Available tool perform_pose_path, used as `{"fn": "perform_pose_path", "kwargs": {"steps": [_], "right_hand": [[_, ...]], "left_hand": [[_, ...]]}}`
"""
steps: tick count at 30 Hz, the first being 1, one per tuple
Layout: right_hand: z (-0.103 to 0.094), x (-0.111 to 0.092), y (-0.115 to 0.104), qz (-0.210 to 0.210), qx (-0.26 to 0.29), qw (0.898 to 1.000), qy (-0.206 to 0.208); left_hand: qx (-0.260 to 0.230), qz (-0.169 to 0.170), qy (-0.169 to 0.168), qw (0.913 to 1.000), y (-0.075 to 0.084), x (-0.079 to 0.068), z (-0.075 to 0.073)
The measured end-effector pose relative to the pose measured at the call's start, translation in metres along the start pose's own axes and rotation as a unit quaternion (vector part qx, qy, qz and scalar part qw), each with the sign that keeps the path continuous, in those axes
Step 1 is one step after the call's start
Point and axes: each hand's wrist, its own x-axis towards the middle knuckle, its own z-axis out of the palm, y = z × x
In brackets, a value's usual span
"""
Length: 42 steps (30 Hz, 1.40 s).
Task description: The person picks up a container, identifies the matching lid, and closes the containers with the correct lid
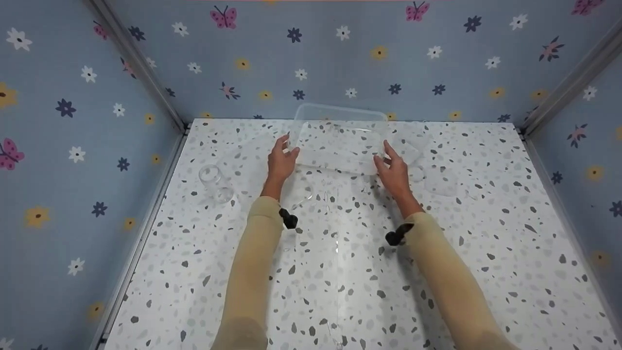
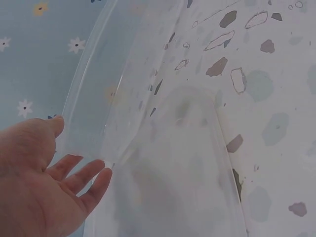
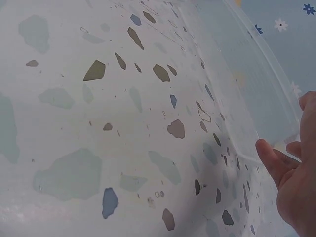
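A clear rectangular plastic container [image 1: 340,158] is near the back of the speckled table, its far rim overlapping the wall in the head view. My left hand [image 1: 282,163] grips its left end, thumb and fingers at the edge. At the opposite end my right hand [image 1: 394,175] holds the right edge. The left wrist view shows the container's see-through wall [image 2: 98,94] meeting the fingertips of the left hand [image 2: 44,177]. In the right wrist view its pale rim [image 3: 264,54] runs down to the right hand [image 3: 296,173].
On the left of the table stands a clear cup [image 1: 211,175], with another clear round piece [image 1: 223,195] close by. Further faint transparent items, among them a rounded one [image 1: 440,181], lie to the right. A flower-patterned wall [image 1: 330,58] bounds the back; side walls flank the table.
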Motion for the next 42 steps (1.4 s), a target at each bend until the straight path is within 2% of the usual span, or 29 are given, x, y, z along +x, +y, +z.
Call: {"fn": "perform_pose_path", "kwargs": {"steps": [4, 8, 12, 13, 14, 16, 17, 20, 21, 24, 26, 27, 33, 36, 42], "right_hand": [[0.001, 0.000, 0.001, 0.004, -0.005, 1.000, 0.014], [0.001, -0.001, 0.000, 0.007, -0.003, 1.000, 0.023], [0.001, -0.003, -0.001, 0.011, 0.006, 1.000, 0.028], [0.001, -0.003, -0.001, 0.012, 0.007, 0.999, 0.030], [0.000, -0.004, -0.001, 0.013, 0.007, 0.999, 0.032], [-0.001, -0.005, -0.001, 0.014, 0.006, 0.999, 0.036], [-0.001, -0.005, -0.001, 0.014, 0.005, 0.999, 0.038], [-0.003, -0.006, 0.000, 0.017, 0.004, 0.999, 0.041], [-0.003, -0.006, 0.000, 0.017, 0.005, 0.999, 0.042], [-0.005, -0.008, 0.001, 0.020, 0.009, 0.999, 0.045], [-0.007, -0.009, 0.001, 0.020, 0.010, 0.999, 0.047], [-0.007, -0.010, 0.002, 0.020, 0.011, 0.999, 0.048], [-0.010, -0.016, 0.004, 0.018, 0.011, 0.998, 0.060], [-0.011, -0.017, 0.004, 0.022, 0.011, 0.998, 0.066], [-0.015, -0.022, 0.006, 0.030, 0.006, 0.997, 0.071]], "left_hand": [[0.004, -0.016, 0.002, 0.9999, 0.019, -0.017, -0.002], [0.007, -0.029, 0.000, 0.9996, 0.054, -0.051, -0.009], [0.006, -0.018, -0.007, 0.9998, 0.078, -0.077, -0.014], [0.006, -0.013, -0.007, 0.9999, 0.079, -0.080, -0.014], [-0.001, -0.007, -0.009, 0.9999, 0.068, -0.073, -0.013], [-0.004, -0.007, -0.013, 0.9999, 0.064, -0.070, -0.012], [-0.005, -0.009, -0.015, 0.9998, 0.059, -0.066, -0.012], [0.003, -0.002, -0.011, 0.9999, 0.031, -0.042, -0.004], [0.014, -0.002, -0.008, 0.9999, 0.031, -0.042, -0.002], [0.028, 0.009, -0.002, 0.9996, 0.009, -0.027, 0.006], [0.033, 0.005, -0.003, 0.9994, 0.011, -0.032, 0.006], [0.031, 0.002, -0.006, 0.9995, 0.018, -0.040, 0.005], [0.008, -0.004, -0.019, 0.9998, 0.076, -0.102, -0.008], [0.014, 0.005, -0.016, 0.9998, 0.082, -0.113, -0.007], [0.011, 0.018, -0.017, 0.9996, 0.077, -0.116, -0.005]]}}
